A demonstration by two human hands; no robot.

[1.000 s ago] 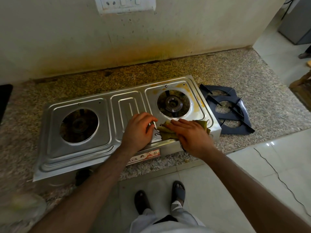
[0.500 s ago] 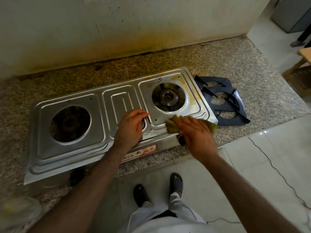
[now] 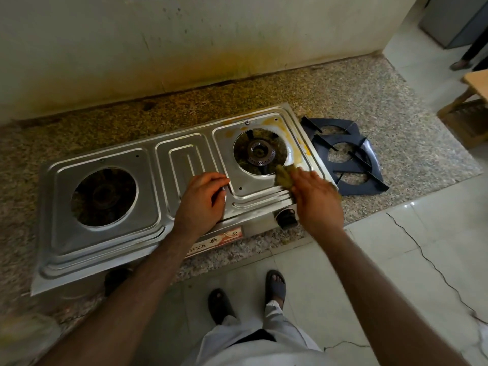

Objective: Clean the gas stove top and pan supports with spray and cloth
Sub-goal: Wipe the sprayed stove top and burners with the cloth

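The cloth (image 3: 284, 175) has been swept from the stove top (image 3: 105, 241)'s front edge to the right burner's 4 o'clock rim under the flattened right hand (image 3: 317, 199); the curled left hand (image 3: 202, 199) braces mid-stove. Stains remain at 1 o'clock.

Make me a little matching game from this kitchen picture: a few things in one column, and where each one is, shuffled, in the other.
Things:
1. cloth
2. pan supports
3. left hand
4. control knob

Places:
A. stacked on the counter, right of the stove
B. on the stove's front face, below the right burner
C. under the right hand, beside the right burner opening
D. resting on the stove top near its middle panel

Pairs: 1-C, 2-A, 3-D, 4-B
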